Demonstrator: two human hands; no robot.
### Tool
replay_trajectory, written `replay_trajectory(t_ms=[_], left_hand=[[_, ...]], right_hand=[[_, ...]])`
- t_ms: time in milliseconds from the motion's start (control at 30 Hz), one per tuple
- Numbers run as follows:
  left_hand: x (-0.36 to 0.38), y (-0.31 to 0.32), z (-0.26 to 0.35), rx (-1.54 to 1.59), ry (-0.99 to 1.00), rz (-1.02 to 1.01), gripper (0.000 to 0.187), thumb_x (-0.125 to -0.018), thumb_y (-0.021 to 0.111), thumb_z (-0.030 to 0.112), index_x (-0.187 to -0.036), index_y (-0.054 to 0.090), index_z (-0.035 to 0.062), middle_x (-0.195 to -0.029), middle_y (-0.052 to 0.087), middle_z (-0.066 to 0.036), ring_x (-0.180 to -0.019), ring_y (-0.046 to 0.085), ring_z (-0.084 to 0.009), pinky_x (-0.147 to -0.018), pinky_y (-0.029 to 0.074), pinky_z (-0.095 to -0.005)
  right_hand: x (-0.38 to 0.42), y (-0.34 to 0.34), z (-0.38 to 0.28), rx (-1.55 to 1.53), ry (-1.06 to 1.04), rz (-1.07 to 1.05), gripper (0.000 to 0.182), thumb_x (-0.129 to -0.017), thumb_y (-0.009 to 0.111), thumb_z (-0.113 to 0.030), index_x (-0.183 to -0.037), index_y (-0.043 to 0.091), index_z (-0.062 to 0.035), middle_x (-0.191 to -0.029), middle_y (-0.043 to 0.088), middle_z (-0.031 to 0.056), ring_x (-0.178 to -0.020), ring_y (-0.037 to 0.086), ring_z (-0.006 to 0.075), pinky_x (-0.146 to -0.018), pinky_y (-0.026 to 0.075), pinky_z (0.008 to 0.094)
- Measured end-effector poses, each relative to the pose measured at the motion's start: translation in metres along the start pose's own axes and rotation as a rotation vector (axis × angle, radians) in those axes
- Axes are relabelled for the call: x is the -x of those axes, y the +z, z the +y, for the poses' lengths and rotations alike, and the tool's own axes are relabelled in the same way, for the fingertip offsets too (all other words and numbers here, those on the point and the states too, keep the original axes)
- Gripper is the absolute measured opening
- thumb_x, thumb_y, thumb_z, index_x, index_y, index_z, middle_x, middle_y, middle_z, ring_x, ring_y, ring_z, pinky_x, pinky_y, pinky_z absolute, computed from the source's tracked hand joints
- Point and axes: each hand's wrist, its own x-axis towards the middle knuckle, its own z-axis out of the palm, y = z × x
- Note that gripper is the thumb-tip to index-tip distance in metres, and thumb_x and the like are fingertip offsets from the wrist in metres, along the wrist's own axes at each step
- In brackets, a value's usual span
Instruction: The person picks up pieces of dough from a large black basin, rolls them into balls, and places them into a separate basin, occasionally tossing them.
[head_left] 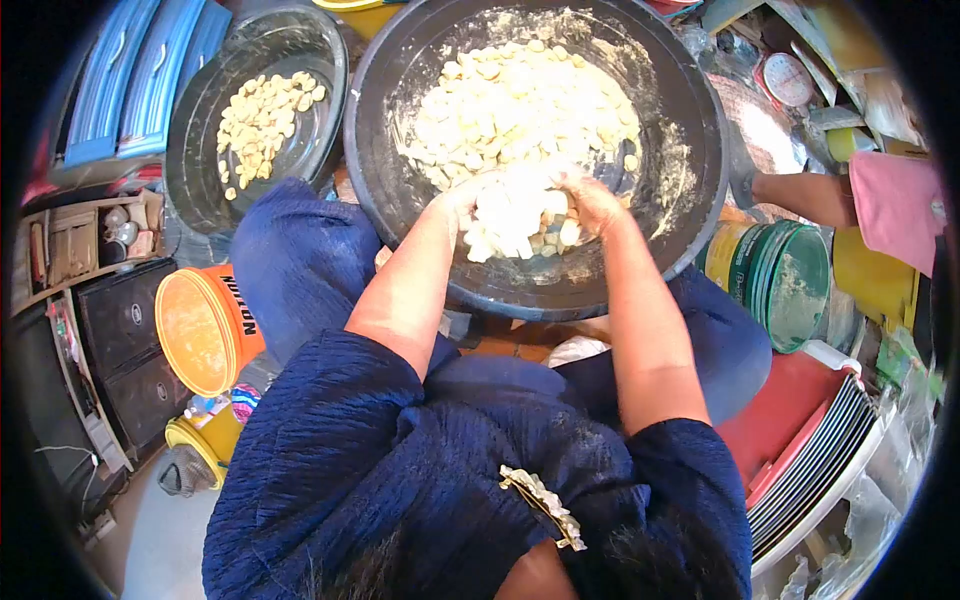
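A large black basin (365, 120) stands between my knees. It holds a heap of pale, floury, flattened dough pieces (525, 105), with flour smeared on its walls. At the near side of the heap my left hand (466, 198) and my right hand (596, 204) are cupped towards each other. Between them lies a clump of whiter, cut dough pieces (503, 222); strong light washes out my fingertips. My right fingers curl round the clump's right side, and my left fingers are partly hidden against its left side. A few small cubes lie below on the basin floor.
Back left, a smaller dark basin (186, 150) holds more flattened pieces. An orange bucket (195, 330) stands by my left knee, a green bucket (795, 285) by my right. Red stacked trays (790, 420) are at right. Another person's arm (805, 198) reaches in there.
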Motion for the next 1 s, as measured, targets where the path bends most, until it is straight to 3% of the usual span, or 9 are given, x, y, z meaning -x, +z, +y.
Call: replay_trajectory(t_ms=[133, 200, 367, 567, 633, 667, 700, 767, 1000], left_hand=[[0.034, 0.037, 0.015, -0.109, 0.056, 0.028, 0.036, -0.081, 0.057, 0.029, -0.108, 0.054, 0.0048, -0.093, 0.063, -0.009, -0.077, 0.063, -0.0184, -0.066, 0.055, -0.0337], [0.047, 0.058, 0.021, -0.016, 0.224, -0.211, 0.042, -0.081, 0.057, 0.025, -0.115, 0.049, 0.0043, -0.100, 0.061, -0.010, -0.084, 0.062, -0.0195, -0.070, 0.054, -0.0335], [0.083, 0.097, 0.030, 0.015, 0.319, -0.251, 0.044, -0.081, 0.056, 0.020, -0.121, 0.043, 0.0045, -0.107, 0.057, -0.011, -0.094, 0.059, -0.0202, -0.078, 0.052, -0.0351], [0.140, 0.139, 0.053, 0.066, 0.316, -0.211, 0.044, -0.081, 0.050, 0.015, -0.122, 0.040, 0.0029, -0.111, 0.054, -0.015, -0.093, 0.059, -0.0246, -0.079, 0.051, -0.0377], [0.144, 0.135, 0.054, 0.084, 0.261, -0.163, 0.045, -0.080, 0.050, 0.015, -0.123, 0.040, 0.0021, -0.111, 0.054, -0.016, -0.094, 0.059, -0.0256, -0.079, 0.051, -0.0388], [0.143, 0.132, 0.056, 0.135, 0.278, -0.186, 0.045, -0.080, 0.049, 0.015, -0.122, 0.041, 0.0018, -0.111, 0.054, -0.017, -0.094, 0.059, -0.0259, -0.080, 0.051, -0.0391], [0.141, 0.130, 0.057, 0.189, 0.294, -0.211, 0.044, -0.080, 0.048, 0.016, -0.121, 0.042, 0.0014, -0.110, 0.055, -0.018, -0.093, 0.059, -0.0261, -0.080, 0.051, -0.0394], [0.138, 0.128, 0.058, 0.211, 0.311, -0.243, 0.044, -0.081, 0.048, 0.016, -0.121, 0.042, 0.0014, -0.110, 0.055, -0.017, -0.094, 0.059, -0.0260, -0.080, 0.051, -0.0390], [0.112, 0.129, 0.059, 0.219, 0.362, -0.168, 0.051, -0.078, 0.047, 0.017, -0.127, 0.034, 0.0055, -0.112, 0.052, -0.015, -0.097, 0.057, -0.0270, -0.081, 0.051, -0.0405]], right_hand=[[0.034, 0.008, -0.035, 0.202, 0.006, -0.010, 0.034, -0.076, 0.064, -0.019, -0.106, 0.055, -0.0043, -0.094, 0.058, 0.0057, -0.087, 0.055, 0.0166, -0.074, 0.047, 0.0345], [0.054, 0.017, -0.055, 0.289, 0.035, 0.001, 0.032, -0.076, 0.064, -0.017, -0.105, 0.055, -0.0044, -0.094, 0.058, 0.0053, -0.086, 0.055, 0.0156, -0.073, 0.047, 0.0336], [0.112, 0.051, -0.092, 0.526, -0.353, 0.089, 0.033, -0.076, 0.064, -0.009, -0.108, 0.055, -0.0044, -0.094, 0.058, 0.0038, -0.087, 0.054, 0.0128, -0.073, 0.046, 0.0287], [0.129, 0.063, -0.106, 0.269, -0.469, -0.018, 0.028, -0.084, 0.056, -0.016, -0.110, 0.054, -0.0035, -0.104, 0.057, 0.0031, -0.096, 0.053, 0.0153, -0.085, 0.040, 0.0283], [0.130, 0.063, -0.110, 0.969, -0.752, 0.258, 0.029, -0.084, 0.056, -0.015, -0.110, 0.053, -0.0039, -0.101, 0.059, 0.0117, -0.095, 0.054, 0.0171, -0.083, 0.042, 0.0299], [0.130, 0.065, -0.113, 0.857, -0.834, 0.254, 0.028, -0.084, 0.056, -0.017, -0.109, 0.054, -0.0047, -0.100, 0.059, 0.0146, -0.095, 0.055, 0.0187, -0.083, 0.042, 0.0300], [0.132, 0.063, -0.118, 0.850, -0.833, 0.265, 0.028, -0.084, 0.056, -0.017, -0.109, 0.054, -0.0047, -0.100, 0.059, 0.0146, -0.095, 0.055, 0.0187, -0.083, 0.042, 0.0300], [0.135, 0.058, -0.126, 0.778, -0.526, 0.132, 0.034, -0.081, 0.059, -0.019, -0.112, 0.052, -0.0046, -0.104, 0.058, 0.0161, -0.097, 0.055, 0.0203, -0.085, 0.042, 0.0315], [0.115, 0.069, -0.107, 0.517, -0.528, -0.027, 0.038, -0.077, 0.062, -0.011, -0.113, 0.051, -0.0039, -0.093, 0.060, 0.0106, -0.082, 0.057, 0.0154, -0.071, 0.048, 0.0276]])
